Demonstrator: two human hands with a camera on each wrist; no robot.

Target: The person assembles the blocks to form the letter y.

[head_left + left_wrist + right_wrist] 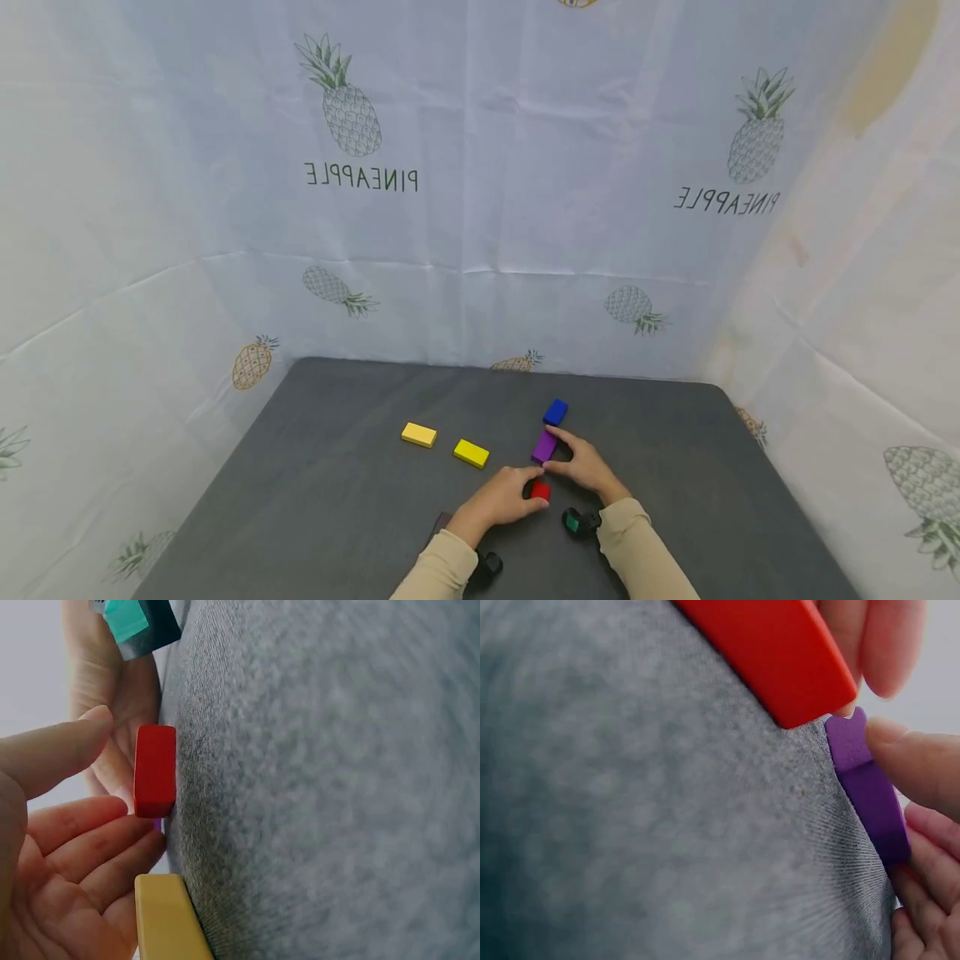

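Sleeves [435,568] nearest, over grey table [315,508]. Left hand [498,497] spread around red block [540,492], thumb clear of it, not gripping. Right hand [588,468] has thumb and finger at opposite ends of purple block [543,447], just beyond red; cannot tell whether it is pinched. Blue block [555,412] just past purple. Yellow block [471,453] and tan block [418,434] farther left, on table.

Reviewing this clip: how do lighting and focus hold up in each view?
Head: soft, fairly even light, no strong glare on the pale pineapple-print fabric backdrop. Left wrist: grey textured tabletop blurs toward the right, upper left washed out. Right wrist: tabletop blurred and darker at left, texture clearer near the purple rectangular block.
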